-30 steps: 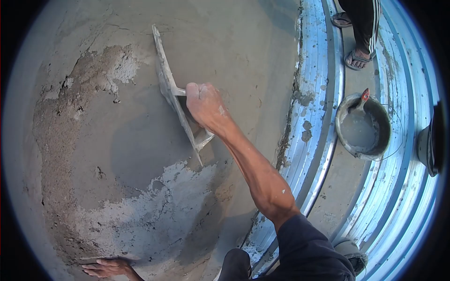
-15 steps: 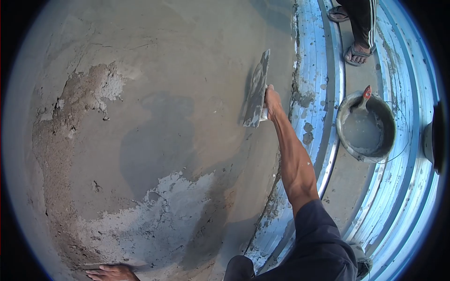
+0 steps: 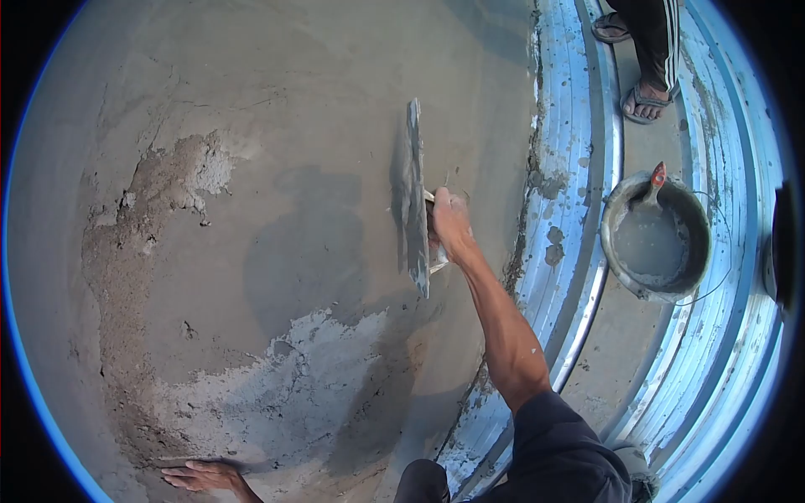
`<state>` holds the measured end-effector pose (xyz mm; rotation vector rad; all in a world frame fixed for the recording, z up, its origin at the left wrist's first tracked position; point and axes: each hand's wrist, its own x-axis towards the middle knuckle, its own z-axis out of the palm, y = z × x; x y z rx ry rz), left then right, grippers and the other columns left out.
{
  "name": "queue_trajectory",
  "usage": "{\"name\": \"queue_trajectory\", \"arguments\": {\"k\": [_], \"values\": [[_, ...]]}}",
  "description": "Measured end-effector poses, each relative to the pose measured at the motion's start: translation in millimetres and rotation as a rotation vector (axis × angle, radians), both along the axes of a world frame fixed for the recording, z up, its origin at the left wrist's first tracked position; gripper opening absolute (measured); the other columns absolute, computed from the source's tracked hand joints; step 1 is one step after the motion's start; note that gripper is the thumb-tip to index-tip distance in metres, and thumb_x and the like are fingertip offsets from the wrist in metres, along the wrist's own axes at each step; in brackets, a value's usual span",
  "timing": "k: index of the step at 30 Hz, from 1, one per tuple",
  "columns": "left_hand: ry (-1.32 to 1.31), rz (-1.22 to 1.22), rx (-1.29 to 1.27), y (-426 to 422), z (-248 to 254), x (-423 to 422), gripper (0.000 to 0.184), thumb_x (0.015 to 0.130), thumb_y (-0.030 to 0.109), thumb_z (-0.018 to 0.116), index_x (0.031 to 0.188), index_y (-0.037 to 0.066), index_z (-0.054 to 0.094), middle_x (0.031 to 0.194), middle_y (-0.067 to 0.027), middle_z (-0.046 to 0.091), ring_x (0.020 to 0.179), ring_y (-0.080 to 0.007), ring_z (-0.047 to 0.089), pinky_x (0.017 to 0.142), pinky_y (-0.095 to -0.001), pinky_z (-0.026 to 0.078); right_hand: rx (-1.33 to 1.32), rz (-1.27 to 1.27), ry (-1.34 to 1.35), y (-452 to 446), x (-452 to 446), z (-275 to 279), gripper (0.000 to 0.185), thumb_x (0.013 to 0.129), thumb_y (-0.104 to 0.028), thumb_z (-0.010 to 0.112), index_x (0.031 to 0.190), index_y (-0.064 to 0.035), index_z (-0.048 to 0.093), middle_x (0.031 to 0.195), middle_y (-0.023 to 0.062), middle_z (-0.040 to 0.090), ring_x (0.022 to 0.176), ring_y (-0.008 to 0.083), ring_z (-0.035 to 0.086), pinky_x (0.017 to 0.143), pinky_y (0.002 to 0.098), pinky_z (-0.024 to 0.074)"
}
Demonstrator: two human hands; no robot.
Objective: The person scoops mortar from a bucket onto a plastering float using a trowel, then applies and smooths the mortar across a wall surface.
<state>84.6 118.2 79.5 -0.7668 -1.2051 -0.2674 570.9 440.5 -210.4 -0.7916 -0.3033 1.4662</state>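
My right hand (image 3: 451, 220) is wrapped round the handle of a plastering trowel (image 3: 415, 201). The long metal blade stands on edge to my view, coated with grey mortar, close against the wet plaster surface (image 3: 360, 109). At the lower left, my left hand (image 3: 205, 476) lies flat with its fingers stretched out, touching the surface by the rough strip. Near it is a lighter, coarse patch (image 3: 285, 377) with a ragged edge. A brown crumbly patch (image 3: 147, 218) runs down the left side.
To the right, a bucket (image 3: 658, 239) of greyish liquid holds a brush with a red handle (image 3: 658, 173). Mortar-spotted ribbed metal sheeting (image 3: 558, 126) borders the plaster. Another person's sandalled foot (image 3: 646, 102) is at the upper right. A dark round-rimmed object (image 3: 781, 247) shows at the right edge.
My right hand has moved the trowel left and slightly down, and the blade now shows more edge-on. My left hand stays flat on the surface; the whole view has shifted slightly.
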Motion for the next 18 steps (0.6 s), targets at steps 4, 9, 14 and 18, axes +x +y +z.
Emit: {"name": "queue_trajectory", "arguments": {"k": [4, 9, 14, 18], "values": [[-0.013, -0.026, 0.035, 1.6, -4.1, -9.9, 0.064, 0.103, 0.046, 0.020, 0.153, 0.006, 0.018, 0.156, -0.0210, 0.021, 0.143, -0.0333, 0.022, 0.113, -0.0473, 0.020, -0.123, -0.050, 0.138, 56.0, 42.0, -73.4, 0.038, 0.095, -0.030, 0.028, 0.066, -0.0111, 0.043, 0.050, 0.0001, 0.039, 0.035, 0.0115, 0.032, 0.033, 0.0289, 0.0266], [-0.049, -0.044, 0.050, 6.8, -5.4, -9.7, 0.064, 0.103, 0.046, 0.019, 0.153, 0.006, 0.019, 0.156, -0.0211, 0.021, 0.144, -0.0341, 0.021, 0.113, -0.0486, 0.019, -0.115, -0.034, 0.015, 79.3, 40.9, -5.4, 0.035, 0.095, -0.027, 0.030, 0.064, -0.0127, 0.038, 0.051, -0.0018, 0.034, 0.036, 0.0103, 0.030, 0.033, 0.0297, 0.0261], [-0.063, -0.093, 0.053, 5.3, -3.4, -1.5, 0.063, 0.103, 0.046, 0.020, 0.152, 0.006, 0.021, 0.155, -0.0205, 0.021, 0.143, -0.0351, 0.021, 0.113, -0.0489, 0.019, 0.403, -0.135, -0.609, 40.2, -1.7, 122.3, 0.034, 0.092, -0.022, 0.033, 0.061, -0.0071, 0.035, 0.050, 0.0007, 0.033, 0.036, 0.0150, 0.030, 0.035, 0.0352, 0.0288], [-0.035, -0.074, 0.043, 4.0, -3.3, -13.8, 0.063, 0.103, 0.045, 0.020, 0.152, 0.005, 0.021, 0.155, -0.0204, 0.022, 0.143, -0.0345, 0.022, 0.113, -0.0484, 0.019, 0.438, -0.011, -0.392, -3.0, -19.2, 105.2, 0.040, 0.093, -0.024, 0.032, 0.063, -0.0010, 0.046, 0.050, 0.0063, 0.041, 0.039, 0.0183, 0.041, 0.037, 0.0371, 0.0351]]}}
